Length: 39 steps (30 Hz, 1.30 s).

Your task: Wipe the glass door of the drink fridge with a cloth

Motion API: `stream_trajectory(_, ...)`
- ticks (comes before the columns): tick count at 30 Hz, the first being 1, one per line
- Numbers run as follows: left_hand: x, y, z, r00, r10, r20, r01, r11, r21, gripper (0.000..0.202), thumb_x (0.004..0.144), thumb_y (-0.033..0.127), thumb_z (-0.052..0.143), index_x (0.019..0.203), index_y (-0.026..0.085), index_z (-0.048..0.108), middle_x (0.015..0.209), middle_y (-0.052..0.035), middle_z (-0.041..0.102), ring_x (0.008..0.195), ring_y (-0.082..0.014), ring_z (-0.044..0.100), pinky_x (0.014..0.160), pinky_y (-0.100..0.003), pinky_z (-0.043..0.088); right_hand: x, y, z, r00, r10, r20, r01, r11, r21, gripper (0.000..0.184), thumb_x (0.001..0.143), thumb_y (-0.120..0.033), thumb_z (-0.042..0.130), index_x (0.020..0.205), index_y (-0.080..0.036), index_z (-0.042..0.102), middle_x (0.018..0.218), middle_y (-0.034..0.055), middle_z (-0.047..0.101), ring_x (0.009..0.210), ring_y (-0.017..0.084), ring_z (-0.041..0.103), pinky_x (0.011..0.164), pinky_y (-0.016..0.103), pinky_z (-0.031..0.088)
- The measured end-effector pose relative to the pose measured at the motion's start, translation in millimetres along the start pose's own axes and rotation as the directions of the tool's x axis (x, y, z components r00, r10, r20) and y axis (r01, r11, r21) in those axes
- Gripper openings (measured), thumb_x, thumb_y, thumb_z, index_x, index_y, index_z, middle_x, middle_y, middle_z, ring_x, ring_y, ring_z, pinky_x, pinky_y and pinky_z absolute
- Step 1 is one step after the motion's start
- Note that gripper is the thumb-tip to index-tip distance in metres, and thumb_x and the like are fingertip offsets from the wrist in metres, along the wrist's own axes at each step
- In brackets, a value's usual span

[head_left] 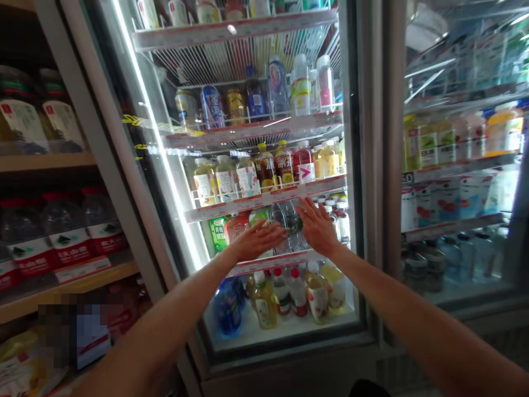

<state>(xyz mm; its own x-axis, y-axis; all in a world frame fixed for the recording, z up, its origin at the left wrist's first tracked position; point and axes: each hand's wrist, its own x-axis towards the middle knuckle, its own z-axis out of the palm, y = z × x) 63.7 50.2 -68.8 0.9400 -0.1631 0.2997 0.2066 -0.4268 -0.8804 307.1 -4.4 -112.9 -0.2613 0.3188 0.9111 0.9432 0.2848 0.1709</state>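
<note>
Fridge: tall and lit (285, 350); a bright strip down its left side, presumably so stock shows from outside.
Side fridge: right of it (463, 311), rows of bottles and cartons, dimmer.
Wooden rack: on the left (47, 161), big red-labelled bottles (66, 242) side by side, likely grouped by kind.
Shelf: second from bottom (264, 266), level with both hands; a strip runs along its front edge, probably for prices.
Clear bottles: on that shelf (291, 212), right of a green pack (219, 231), behind and between the hands. See-through, pale glints; labels too blurred to read. Upright, seemingly lined up for easy reach.
Left hand: before the shelf (261, 241), back showing; fingers straight, nearly together, pointing right, pinching nothing visible.
Right hand: just beside (318, 226), apart from the left; fingers a little spread, pointing up and left, nothing visibly gripped.
Contact: cannot tell whether either hand touches a bottle, or whether glass lies between.
</note>
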Motion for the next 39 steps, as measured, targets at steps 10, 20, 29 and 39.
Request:
stream_trajectory(10, 19, 3, 2.3, 1.0, -0.024, 0.013, 0.024, 1.0, -0.012, 0.058, 0.087, 0.014, 0.041, 0.141, 0.026, 0.027, 0.144, -0.0047, 0.039, 0.135, -0.0169, 0.032, 0.113, -0.041, 0.021, -2, 5, -3, 1.0, -0.018, 0.016, 0.018, 1.0, -0.001, 0.058, 0.078, -0.004, 0.038, 0.134, -0.014, 0.043, 0.146, 0.0083, 0.037, 0.139, 0.019, 0.023, 0.114, 0.043, 0.021)
stream_trajectory(20, 21, -11, -2.0, 0.993, -0.1, -0.064, 0.103, 0.993, 0.049, 0.053, 0.087, 0.013, 0.04, 0.138, 0.022, 0.032, 0.142, -0.0042, 0.042, 0.138, -0.0171, 0.025, 0.114, -0.041, 0.019, -6, 4, -1, 1.0, -0.018, -0.005, 0.018, 1.0, 0.005, 0.058, 0.078, -0.006, 0.04, 0.136, -0.014, 0.041, 0.146, 0.0094, 0.037, 0.139, 0.021, 0.022, 0.113, 0.045, 0.023)
stream_trajectory(29, 43, -25, -4.2, 0.799, -0.581, -0.156, 0.569, 0.814, -0.115, 0.063, 0.091, 0.034, 0.037, 0.145, 0.016, 0.011, 0.147, -0.0146, 0.031, 0.14, -0.0226, 0.017, 0.111, -0.045, 0.023, 30, -37, -7, 0.993, -0.021, -0.118, 0.049, 0.97, 0.236, 0.053, 0.085, -0.012, 0.032, 0.138, -0.016, 0.037, 0.146, 0.0091, 0.036, 0.139, 0.015, 0.023, 0.112, 0.04, 0.028)
stream_trajectory(39, -55, 30, -10.4, 0.554, -0.829, -0.071, 0.823, 0.559, -0.102, 0.075, 0.086, 0.054, 0.04, 0.144, 0.012, 0.019, 0.149, -0.0192, 0.023, 0.14, -0.0296, 0.015, 0.111, -0.054, 0.011, 63, -89, 18, 0.995, -0.095, -0.037, 0.098, 0.988, 0.115, 0.041, 0.087, -0.029, 0.05, 0.129, -0.03, 0.049, 0.148, 0.0055, 0.032, 0.139, 0.027, 0.019, 0.112, 0.052, 0.02)
